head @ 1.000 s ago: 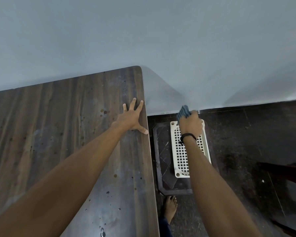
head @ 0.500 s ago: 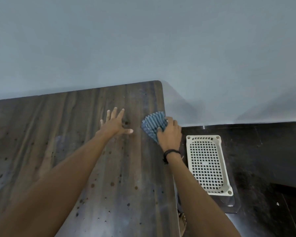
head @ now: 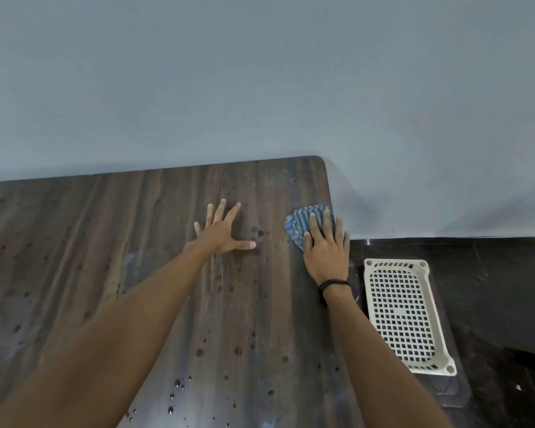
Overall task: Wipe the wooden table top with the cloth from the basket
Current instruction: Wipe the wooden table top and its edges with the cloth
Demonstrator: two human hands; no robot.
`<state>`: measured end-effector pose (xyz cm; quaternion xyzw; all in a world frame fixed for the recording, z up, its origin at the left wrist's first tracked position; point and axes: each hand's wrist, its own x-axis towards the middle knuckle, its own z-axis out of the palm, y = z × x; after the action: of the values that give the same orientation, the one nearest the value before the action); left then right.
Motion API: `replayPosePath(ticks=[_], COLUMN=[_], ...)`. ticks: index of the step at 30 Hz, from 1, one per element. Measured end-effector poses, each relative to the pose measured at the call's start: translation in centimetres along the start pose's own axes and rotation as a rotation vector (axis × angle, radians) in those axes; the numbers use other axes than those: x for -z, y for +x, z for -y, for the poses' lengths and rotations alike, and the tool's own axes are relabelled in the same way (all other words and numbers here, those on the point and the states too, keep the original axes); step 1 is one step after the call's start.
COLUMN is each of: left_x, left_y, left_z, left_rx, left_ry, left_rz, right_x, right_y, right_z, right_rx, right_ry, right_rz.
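The dark wooden table top (head: 136, 273) fills the left and middle of the head view, dotted with spots and water drops. A blue striped cloth (head: 300, 223) lies near the table's far right corner. My right hand (head: 326, 251) presses flat on the cloth with straight fingers, covering its near part. My left hand (head: 221, 233) rests flat on the bare wood to the left of the cloth, fingers spread. The white plastic basket (head: 439, 350) stands on the floor to the right of the table, with nothing in it.
A grey wall (head: 260, 81) runs along the table's far edge. The floor (head: 491, 288) to the right is dark. The basket sits on a dark tray-like mat (head: 457, 393). A black band circles my right wrist.
My right hand lifted the cloth out of the basket, brought it left onto the table's far right corner and flattened on it. My left hand slid slightly left on the wood.
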<state>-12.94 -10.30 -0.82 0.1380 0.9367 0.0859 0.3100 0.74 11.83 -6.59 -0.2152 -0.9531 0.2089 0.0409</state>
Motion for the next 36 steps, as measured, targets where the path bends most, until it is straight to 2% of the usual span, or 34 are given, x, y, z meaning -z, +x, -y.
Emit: replayPosePath(ticks=[5, 7, 11, 12, 14, 17, 18, 22, 25, 27, 28, 30, 32, 33, 34, 36], left_x=[1.4, 1.9, 2.1, 2.1, 2.2, 2.2, 2.3, 2.7, 2.7, 2.5, 2.5, 2.7, 3.0, 3.1, 3.2, 3.4], left_y=[1.2, 1.5, 1.8, 1.8, 1.8, 1.9, 1.9, 1.9, 1.8, 1.7, 1.8, 1.9, 2.1, 2.1, 2.1, 2.3], left_z=[1.4, 1.6, 1.7, 1.7, 1.8, 2.3, 2.2, 1.8, 2.0, 2.2, 2.2, 2.1, 2.0, 1.9, 1.9, 1.7], left_rx=[-0.009, -0.008, -0.008, -0.003, -0.002, -0.03, -0.031, -0.023, -0.023, -0.03, -0.031, -0.013, 0.009, 0.017, 0.021, 0.024], left_ry=[0.065, 0.079, 0.056, 0.05, 0.058, 0.063, 0.063, 0.078, 0.067, 0.058, 0.052, 0.046, 0.053, 0.061, 0.073, 0.101], left_rz=[0.075, 0.118, 0.188, 0.187, 0.177, 0.169, 0.172, 0.201, 0.19, 0.18, 0.179, 0.184, 0.196, 0.206, 0.216, 0.24], right_x=[-0.5, 0.0, 0.3, -0.1, -0.9, -0.7, -0.3, -0.7, -1.9, -1.7, -1.2, -0.8, -0.6, -0.8, -1.1, -1.6], right_y=[-1.9, -0.9, 2.9, 3.3, 2.6, 1.1, 1.6, 5.4, 4.3, 3.0, 3.2, 5.4, 8.0, 8.8, 8.9, 7.6], right_z=[0.8, -0.3, 1.2, 2.2, 3.6, 2.4, 1.9, 3.4, 5.6, 4.7, 3.9, 3.0, 3.8, 4.7, 5.8, 6.4], right_rx=[0.195, 0.142, -0.156, -0.155, -0.035, 0.115, 0.106, -0.133, 0.066, 0.157, 0.131, -0.035, -0.212, -0.239, -0.2, -0.006], right_ry=[-0.154, -0.173, -0.086, -0.069, -0.083, -0.106, -0.109, -0.092, -0.145, -0.159, -0.167, -0.124, -0.065, -0.049, -0.05, -0.095], right_rz=[0.086, 0.109, 0.033, 0.042, 0.082, 0.102, 0.088, 0.083, 0.136, 0.162, 0.155, 0.1, 0.069, 0.079, 0.098, 0.139])
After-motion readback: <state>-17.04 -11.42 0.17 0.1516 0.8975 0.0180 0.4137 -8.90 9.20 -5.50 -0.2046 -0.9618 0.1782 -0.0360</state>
